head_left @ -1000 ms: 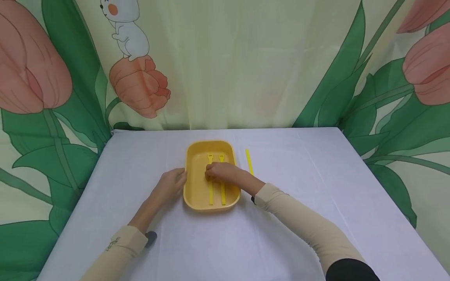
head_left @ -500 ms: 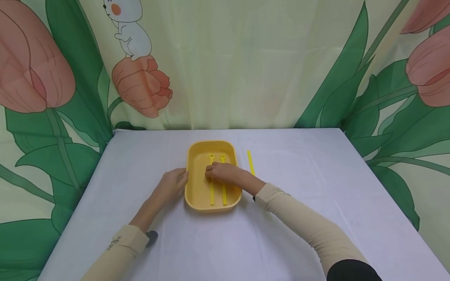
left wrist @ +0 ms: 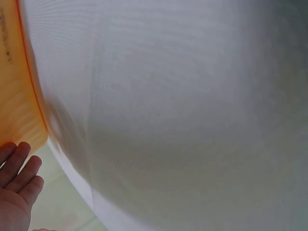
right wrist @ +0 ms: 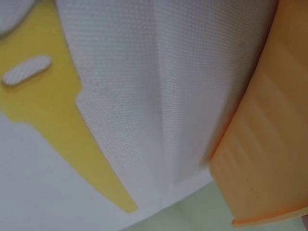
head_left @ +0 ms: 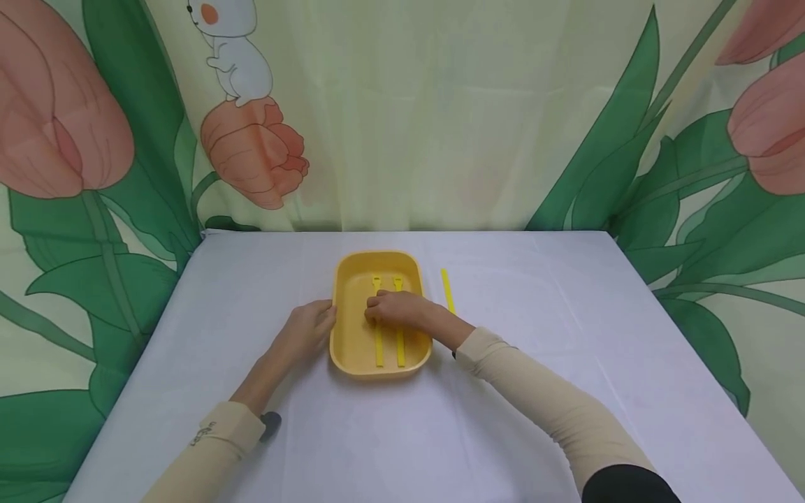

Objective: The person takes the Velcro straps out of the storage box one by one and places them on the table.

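Observation:
A yellow-orange rectangular tray (head_left: 352,349) sits on the white table. Inside lie two thin yellow straps, a left one (head_left: 379,348) and a right one (head_left: 400,349), side by side with slotted heads at the far end. My right hand (head_left: 399,309) reaches over the tray's right rim, its curled fingers down on the left strap and covering the middle of both. At the left rim, my left hand (head_left: 307,327) rests fairly straight fingers (left wrist: 18,166) against the outer wall. The right wrist view shows the tray wall (right wrist: 267,144) but not the right hand's fingertips.
Right of the tray, partly behind my right wrist, lies another flat yellow strap (head_left: 447,288); its wide slotted head (right wrist: 43,82) shows in the right wrist view. Behind the table (head_left: 534,293) hangs a curtain (head_left: 428,126) printed with tulips and a white animal.
Both hands hold almost the same place on and over the tray. The whole view shifts slightly; the tray and straps stay put.

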`<control>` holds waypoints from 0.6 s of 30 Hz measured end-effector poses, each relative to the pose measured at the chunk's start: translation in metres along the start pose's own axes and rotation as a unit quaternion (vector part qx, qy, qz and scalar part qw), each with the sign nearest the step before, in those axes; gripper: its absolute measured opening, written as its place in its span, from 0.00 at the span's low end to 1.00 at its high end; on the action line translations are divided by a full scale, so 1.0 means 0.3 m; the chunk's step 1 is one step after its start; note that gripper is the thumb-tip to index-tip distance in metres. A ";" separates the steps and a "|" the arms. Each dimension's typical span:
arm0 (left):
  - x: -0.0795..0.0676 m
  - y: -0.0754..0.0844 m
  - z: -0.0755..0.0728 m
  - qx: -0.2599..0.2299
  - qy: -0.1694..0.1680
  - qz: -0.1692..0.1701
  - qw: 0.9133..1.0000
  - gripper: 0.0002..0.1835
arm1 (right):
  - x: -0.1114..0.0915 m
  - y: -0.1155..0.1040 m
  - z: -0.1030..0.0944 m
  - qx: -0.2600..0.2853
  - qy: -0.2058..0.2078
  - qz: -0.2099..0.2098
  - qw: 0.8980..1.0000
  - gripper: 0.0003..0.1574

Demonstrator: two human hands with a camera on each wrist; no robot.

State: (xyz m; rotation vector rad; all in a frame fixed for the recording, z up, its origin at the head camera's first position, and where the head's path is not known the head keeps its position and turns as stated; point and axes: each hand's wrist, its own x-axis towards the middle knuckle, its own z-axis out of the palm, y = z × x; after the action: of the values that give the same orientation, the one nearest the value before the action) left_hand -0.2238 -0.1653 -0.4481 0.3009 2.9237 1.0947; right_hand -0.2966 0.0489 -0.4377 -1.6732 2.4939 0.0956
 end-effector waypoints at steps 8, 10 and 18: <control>0.001 0.001 0.001 -0.003 -0.012 -0.016 1.000 0.21 | -0.003 0.001 0.008 -0.054 0.014 -0.033 0.998 0.13; 0.003 0.002 0.000 0.000 -0.014 -0.020 1.000 0.21 | -0.005 0.001 0.006 -0.053 0.019 -0.038 0.998 0.12; 0.000 0.013 -0.005 0.010 -0.010 -0.012 1.000 0.20 | -0.009 -0.001 0.004 -0.092 0.036 -0.058 0.993 0.08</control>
State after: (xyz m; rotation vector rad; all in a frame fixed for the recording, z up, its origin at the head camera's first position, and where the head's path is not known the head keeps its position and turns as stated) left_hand -0.2231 -0.1635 -0.4445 0.2738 2.9137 1.0545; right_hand -0.2953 0.0514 -0.4384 -1.9218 2.5006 0.2658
